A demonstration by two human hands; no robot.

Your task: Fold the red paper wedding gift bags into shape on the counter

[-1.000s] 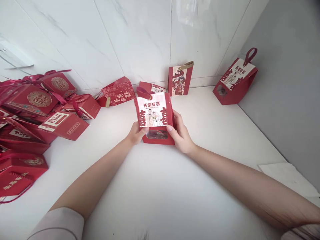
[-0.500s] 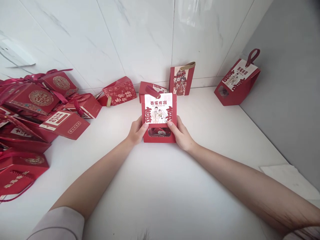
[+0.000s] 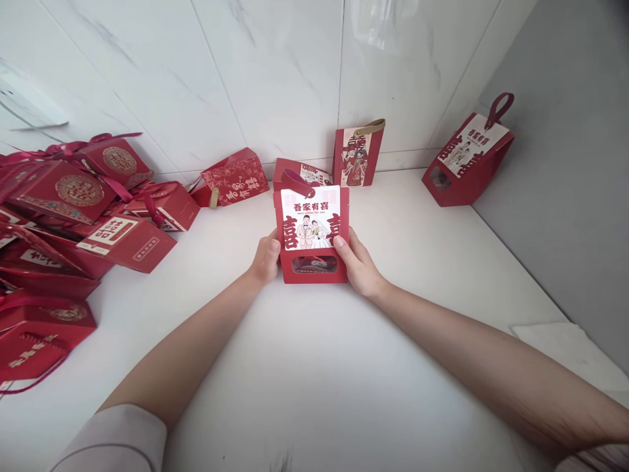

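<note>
Between my two hands stands a red gift box [image 3: 315, 252] with a white panel showing a bride and groom, a dark red strap at its top and a clear window low on its front. My left hand [image 3: 266, 259] presses against its left side, thumb along the edge. On the opposite side my right hand [image 3: 362, 262] grips it, with the thumb resting on the front near the panel's corner. The fingers behind the box are hidden. Through the window, something dark and red shows inside, too unclear to name.
Many red gift boxes [image 3: 63, 191] are heaped at the left. Along the tiled wall [image 3: 289, 72] lie a patterned red box [image 3: 234, 180] and another red box [image 3: 287, 172]; an upright box [image 3: 358, 157] leans there. A strapped box [image 3: 466, 157] stands at the right by the grey wall [image 3: 565, 164].
The box has turned slightly and tipped back a little toward me. My left thumb has moved off its front to the side edge. My right hand is nearly where it was.
</note>
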